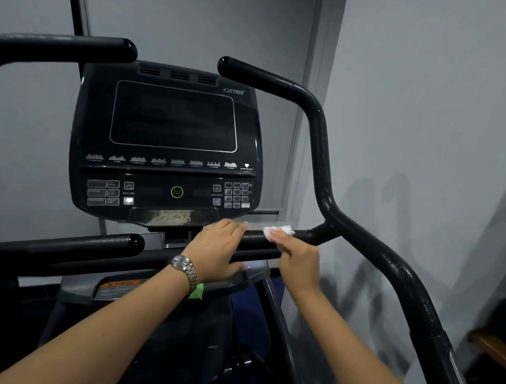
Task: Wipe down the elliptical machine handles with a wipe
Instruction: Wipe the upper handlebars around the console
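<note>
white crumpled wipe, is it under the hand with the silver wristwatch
No, the white wipe is under the right hand; the left hand wears the silver wristwatch.

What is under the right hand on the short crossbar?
A white wipe, pressed onto the black crossbar. Its crumpled edge pokes out past the fingertips of the right hand; the rest is covered, so its full extent cannot be seen.
</note>
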`<control>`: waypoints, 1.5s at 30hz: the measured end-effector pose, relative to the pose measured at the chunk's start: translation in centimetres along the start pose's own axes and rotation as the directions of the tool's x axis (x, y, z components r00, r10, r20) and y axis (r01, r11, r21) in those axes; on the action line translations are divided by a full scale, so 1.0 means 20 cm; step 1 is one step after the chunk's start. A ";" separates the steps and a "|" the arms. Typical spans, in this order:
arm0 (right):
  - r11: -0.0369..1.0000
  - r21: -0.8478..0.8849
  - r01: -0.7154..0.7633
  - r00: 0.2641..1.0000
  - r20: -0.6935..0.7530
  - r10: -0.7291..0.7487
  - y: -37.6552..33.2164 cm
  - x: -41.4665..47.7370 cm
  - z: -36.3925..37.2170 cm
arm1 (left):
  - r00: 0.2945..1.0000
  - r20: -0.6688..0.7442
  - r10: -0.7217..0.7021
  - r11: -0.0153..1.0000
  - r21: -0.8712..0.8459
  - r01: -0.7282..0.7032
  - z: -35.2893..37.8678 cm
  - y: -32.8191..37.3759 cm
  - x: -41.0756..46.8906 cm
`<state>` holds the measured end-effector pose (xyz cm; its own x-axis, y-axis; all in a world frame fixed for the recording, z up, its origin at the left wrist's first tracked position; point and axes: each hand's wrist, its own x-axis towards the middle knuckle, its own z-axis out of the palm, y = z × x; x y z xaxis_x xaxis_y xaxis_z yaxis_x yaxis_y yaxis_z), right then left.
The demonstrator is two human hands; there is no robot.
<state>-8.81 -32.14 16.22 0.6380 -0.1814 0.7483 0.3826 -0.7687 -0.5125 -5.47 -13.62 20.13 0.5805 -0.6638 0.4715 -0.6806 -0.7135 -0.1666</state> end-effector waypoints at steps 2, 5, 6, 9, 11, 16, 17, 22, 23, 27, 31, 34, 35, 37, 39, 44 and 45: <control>0.994 -0.021 -0.111 0.994 -0.026 0.110 -0.01 0.05 0.00 | 1.000 -0.006 -0.002 1.000 0.001 0.002 0.00 0.00 0.00; 0.999 -0.028 0.040 0.999 0.032 -0.039 -0.15 0.03 0.09 | 1.000 -0.017 -0.003 1.000 -0.010 0.002 0.01 0.00 0.00; 0.992 -0.024 0.120 0.991 0.067 -0.118 -0.17 0.00 0.11 | 1.000 -0.012 -0.006 1.000 -0.020 0.006 0.01 0.00 0.00; 0.986 0.003 0.168 0.984 0.063 -0.168 -0.11 -0.04 0.09 | 1.000 -0.009 -0.010 1.000 -0.021 0.010 0.01 0.00 -0.01; 0.998 -0.013 0.058 0.998 -0.010 -0.058 -0.05 -0.02 0.05 | 1.000 -0.010 -0.020 1.000 -0.003 0.020 0.02 0.00 -0.01; 0.994 -0.037 0.107 0.994 0.008 -0.107 -0.21 -0.01 0.15 | 0.999 0.011 -0.049 0.996 -0.079 0.049 0.02 -0.01 0.00; 0.984 -0.025 0.176 0.984 0.047 -0.174 -0.24 -0.04 0.17 | 0.998 0.017 -0.056 0.992 -0.109 0.058 0.02 -0.01 0.00; 0.988 -0.007 0.152 0.988 0.032 -0.152 -0.10 -0.04 0.06 | 0.998 0.042 -0.054 0.993 -0.100 0.058 0.01 -0.01 0.00; 0.997 -0.008 0.078 0.997 0.002 -0.078 -0.07 -0.02 0.03 | 0.997 0.053 -0.059 0.995 -0.083 0.063 0.01 0.00 0.00; 0.998 -0.035 0.045 0.996 0.080 -0.042 -0.13 0.00 0.05 | 0.993 0.088 -0.085 0.996 -0.021 0.087 0.01 0.01 0.00; 0.997 0.006 0.083 0.993 0.084 -0.083 -0.10 0.00 0.02 | 0.983 0.152 -0.099 0.994 0.069 0.090 0.00 0.02 0.02; 0.999 -0.018 -0.027 0.995 0.094 0.029 -0.10 0.06 0.00 | 0.974 0.196 -0.116 0.989 0.117 0.095 -0.01 0.03 0.03; 0.999 -0.034 -0.012 0.993 0.115 0.016 -0.12 0.06 0.00 | 0.973 0.197 -0.121 0.987 0.130 0.096 0.00 0.03 0.04; 0.998 -0.044 0.045 0.988 0.151 -0.038 -0.14 0.05 0.01 | 0.972 0.198 -0.127 0.984 0.153 0.097 0.01 0.02 0.04; 0.999 -0.015 0.033 0.988 0.149 -0.030 -0.14 0.06 0.00 | 0.973 0.188 -0.133 0.983 0.149 0.106 0.01 0.03 0.04; 0.979 0.039 -0.198 0.962 0.199 0.187 -0.17 0.16 0.01 | 0.980 0.140 -0.142 0.988 -0.034 0.148 -0.04 0.02 0.04; 0.972 0.059 -0.228 0.956 0.201 0.212 -0.19 0.19 0.01 | 0.983 0.111 -0.143 0.986 -0.072 0.152 -0.06 0.02 0.05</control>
<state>-7.73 -29.85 20.88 0.8255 -0.2137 0.5224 0.2658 -0.6693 -0.6938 -5.73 -14.23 21.59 0.7183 -0.5754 0.3911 -0.6147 -0.7881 -0.0306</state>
